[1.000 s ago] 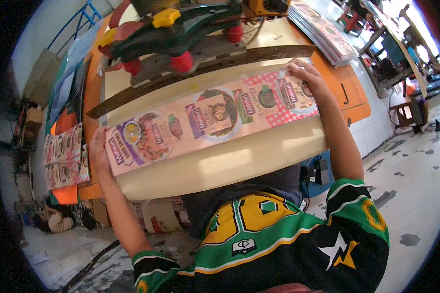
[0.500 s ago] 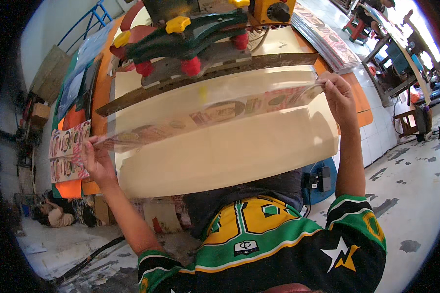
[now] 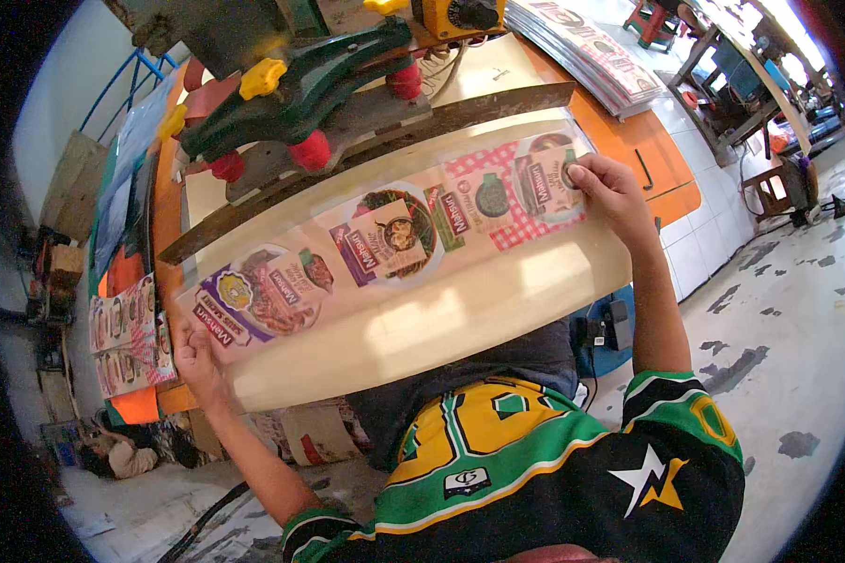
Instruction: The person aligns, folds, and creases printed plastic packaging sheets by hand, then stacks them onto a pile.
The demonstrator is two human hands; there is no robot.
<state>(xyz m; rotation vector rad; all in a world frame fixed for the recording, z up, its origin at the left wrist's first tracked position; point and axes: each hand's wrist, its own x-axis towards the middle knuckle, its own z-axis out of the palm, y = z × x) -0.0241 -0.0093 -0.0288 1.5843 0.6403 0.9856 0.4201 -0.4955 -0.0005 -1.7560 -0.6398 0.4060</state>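
A long printed plastic strip [image 3: 385, 239] with food pictures and red checks spans the space between my hands. It is stretched over a cream work surface [image 3: 507, 314], its printed face toward me; whether it touches that surface fully I cannot tell. At its left end my left hand [image 3: 202, 364] is closed, thumb and fingers pinching the corner. My right hand [image 3: 615, 195] grips the right end between thumb and fingers. Just beyond the strip runs a long brown metal bar [image 3: 366, 169], below a machine's dark green bracket [image 3: 296, 103] with yellow and red knobs.
A pile of printed sheets [image 3: 122, 338] lies at the orange table's left edge. More stacked sheets [image 3: 601, 56] lie at the far right. Near my right hand, a hex key [image 3: 644, 169] rests on the orange tabletop [image 3: 676, 192]. People are in the background.
The strip, seen nearly edge-on before, has turned flatter so its printing shows, and its near edge has come toward me. Both hands still hold its ends. My view has shifted.
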